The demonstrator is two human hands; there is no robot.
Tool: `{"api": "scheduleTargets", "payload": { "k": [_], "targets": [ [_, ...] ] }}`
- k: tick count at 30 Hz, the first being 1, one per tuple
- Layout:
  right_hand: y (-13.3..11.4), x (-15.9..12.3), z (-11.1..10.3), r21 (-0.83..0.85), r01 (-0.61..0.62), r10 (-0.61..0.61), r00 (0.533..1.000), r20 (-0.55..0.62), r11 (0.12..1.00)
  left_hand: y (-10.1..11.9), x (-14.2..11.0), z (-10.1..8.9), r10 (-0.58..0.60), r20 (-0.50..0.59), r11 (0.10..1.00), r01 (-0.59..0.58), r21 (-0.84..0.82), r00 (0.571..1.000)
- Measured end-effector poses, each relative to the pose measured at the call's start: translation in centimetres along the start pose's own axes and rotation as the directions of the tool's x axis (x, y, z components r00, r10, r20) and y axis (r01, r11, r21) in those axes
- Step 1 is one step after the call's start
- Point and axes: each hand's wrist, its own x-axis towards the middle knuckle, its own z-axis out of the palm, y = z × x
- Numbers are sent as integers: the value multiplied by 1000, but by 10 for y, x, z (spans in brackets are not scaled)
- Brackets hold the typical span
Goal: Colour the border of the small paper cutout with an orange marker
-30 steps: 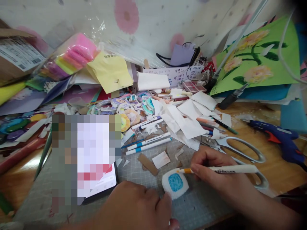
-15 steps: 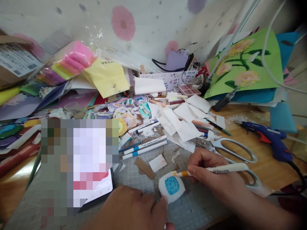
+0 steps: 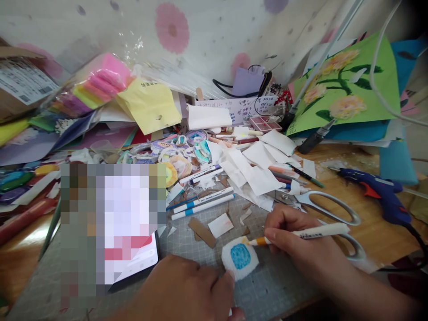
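Observation:
A small white piece of paper [image 3: 228, 260] with rounded corners lies on the grey cutting mat [image 3: 264, 294]. At its centre is a blue coloured patch [image 3: 240, 256], and a yellow-orange mark shows along its upper right edge. My left hand [image 3: 187, 290] is curled, its fingertip on the piece's lower left edge; the thumb is mostly hidden. Pinched in my right hand [image 3: 290, 232] is a white marker [image 3: 321, 230] with an orange band, its tip touching that upper right edge.
A phone [image 3: 147, 263], partly blurred, lies left. Behind are two blue-banded markers [image 3: 203, 203], cardboard scraps [image 3: 202, 232] and paper strips [image 3: 254, 171]. Silver-handled scissors [image 3: 329, 200] sit just beyond my right hand; a blue glue gun [image 3: 374, 187] rests further right.
The marker tip has shifted slightly right along the piece's upper right edge. My left hand stays at the lower left edge. The whole view has moved a little.

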Motion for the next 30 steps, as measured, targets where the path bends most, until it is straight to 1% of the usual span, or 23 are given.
{"api": "scheduleTargets", "payload": {
  "k": [4,8,11,14,20,24,30],
  "targets": [
    [-1,1,1,39,20,-19,1000,-6,999,-4,6,0,-12,36,1000,12,-10,999],
    [-3,0,1,-21,13,-13,1000,14,1000,-5,7,-1,11,95,999,-7,-41,995],
    [-4,0,0,-11,23,-23,1000,12,1000,-2,6,-5,4,110,999,0,-37,994],
    [-5,0,-1,-43,23,-21,999,40,999,0,5,-7,-21,100,1000,23,-20,995],
    [-4,-1,-2,-62,33,-30,998,61,998,-2,5,-4,4,80,999,-1,-46,997],
    [-4,-1,-2,-49,31,-28,997,68,998,0,2,-3,-15,38,1000,16,-22,999],
    [-7,0,-2,-53,21,-17,998,66,998,2,2,-1,-14,-46,1000,13,-13,999]
  ]
}}
